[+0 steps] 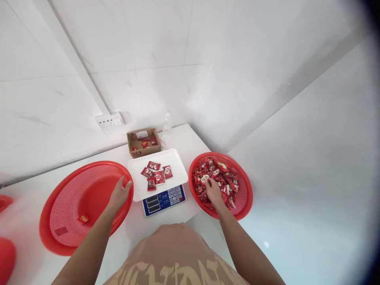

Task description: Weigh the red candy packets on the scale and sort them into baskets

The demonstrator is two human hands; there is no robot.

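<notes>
My left hand (120, 192) is over the right rim of a red plastic basket (44, 227), its thumb and fingers apart and nothing seen between them. That basket holds a small red packet (84, 218) and a dark red one (61, 231). In a second red basket (248, 198), heaped with red wrapped snack packets, my right hand (214, 192) has its fingers closed at a red packet with a white round label (204, 178). Between the baskets, several red packets (159, 177) lie on the white tray (178, 168) of a blue digital scale (164, 202).
Behind the scale stands a small cardboard box (136, 153) with red packets inside. A clear plastic bottle (167, 122) is beside it, near the wall. More red plastic containers (6, 257) show at the left edge. A socket strip (109, 120) is on the wall.
</notes>
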